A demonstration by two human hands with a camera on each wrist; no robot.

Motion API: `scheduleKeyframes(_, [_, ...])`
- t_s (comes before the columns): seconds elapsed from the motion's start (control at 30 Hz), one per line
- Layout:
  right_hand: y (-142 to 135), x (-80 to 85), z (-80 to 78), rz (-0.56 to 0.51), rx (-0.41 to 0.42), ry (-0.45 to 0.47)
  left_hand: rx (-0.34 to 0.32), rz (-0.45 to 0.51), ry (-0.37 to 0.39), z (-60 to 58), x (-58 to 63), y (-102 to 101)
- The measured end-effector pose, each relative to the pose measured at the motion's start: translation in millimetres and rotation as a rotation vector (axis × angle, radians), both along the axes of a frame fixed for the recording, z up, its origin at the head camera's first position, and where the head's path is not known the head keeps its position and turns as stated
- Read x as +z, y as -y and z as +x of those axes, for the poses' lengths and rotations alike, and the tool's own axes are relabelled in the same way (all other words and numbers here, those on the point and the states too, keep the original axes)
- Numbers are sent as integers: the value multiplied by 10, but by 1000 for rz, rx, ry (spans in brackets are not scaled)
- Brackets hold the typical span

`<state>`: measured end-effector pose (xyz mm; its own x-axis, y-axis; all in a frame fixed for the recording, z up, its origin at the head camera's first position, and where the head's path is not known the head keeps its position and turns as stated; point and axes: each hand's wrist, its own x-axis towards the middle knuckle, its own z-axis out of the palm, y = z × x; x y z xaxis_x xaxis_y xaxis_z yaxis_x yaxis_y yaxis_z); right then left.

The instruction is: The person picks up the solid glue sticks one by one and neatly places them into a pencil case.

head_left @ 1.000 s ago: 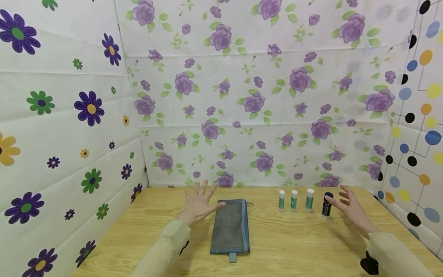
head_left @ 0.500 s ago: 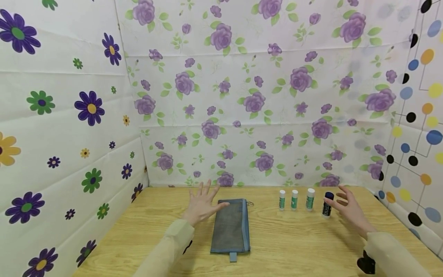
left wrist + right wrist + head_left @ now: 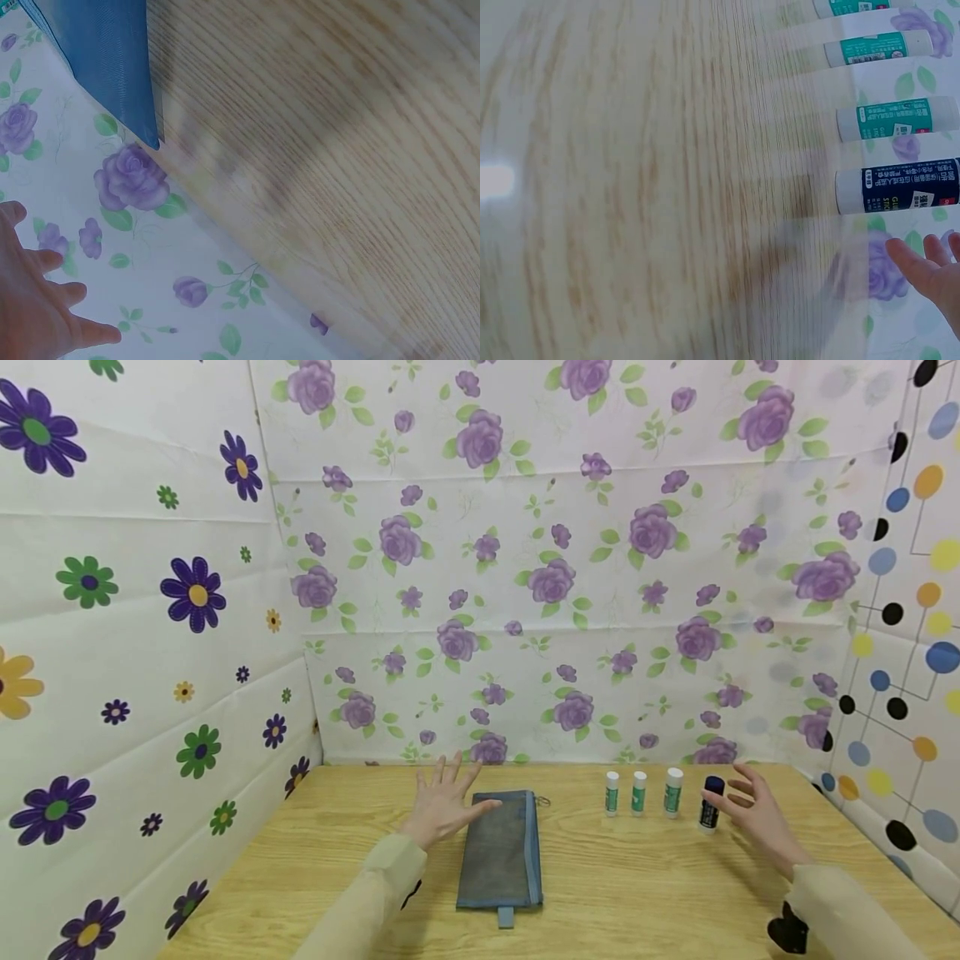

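A blue-grey mesh zip pouch lies flat on the table, its zip along the right side. My left hand is spread beside it, the thumb overlapping the pouch's upper left corner in the head view. In the left wrist view the fingers are splayed, with the pouch apart from them. A dark navy glue stick stands upright to the right. My right hand is just right of it, fingers loosely bent. The right wrist view shows a gap between these fingers and the navy glue stick.
Left of the navy one, three white-and-green glue sticks stand upright in a row: a larger one and two smaller ones farther left. A metal ring sits at the pouch's top right. Flowered cloth closes off the table's back.
My left hand has drifted slightly right, so its thumb overlaps more of the pouch. The right hand has barely shifted; the pouch and glue sticks stay in place.
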<state>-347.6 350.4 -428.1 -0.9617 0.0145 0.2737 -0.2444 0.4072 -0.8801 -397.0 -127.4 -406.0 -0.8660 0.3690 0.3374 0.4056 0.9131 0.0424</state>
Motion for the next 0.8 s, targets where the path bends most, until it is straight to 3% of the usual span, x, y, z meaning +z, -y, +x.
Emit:
scheduleKeyframes(0.23, [-10, -78, -51, -22, -11, -19, -14, -15, -18, 1, -6, -42])
scheduleKeyframes(0.5, [-299, -587, -481, -25, -45, -65, -40, 12, -36, 26, -29, -128])
scheduleKeyframes(0.8, [-283, -644, -532, -64, -75, -72, -57, 23, -23, 14, -89, -234])
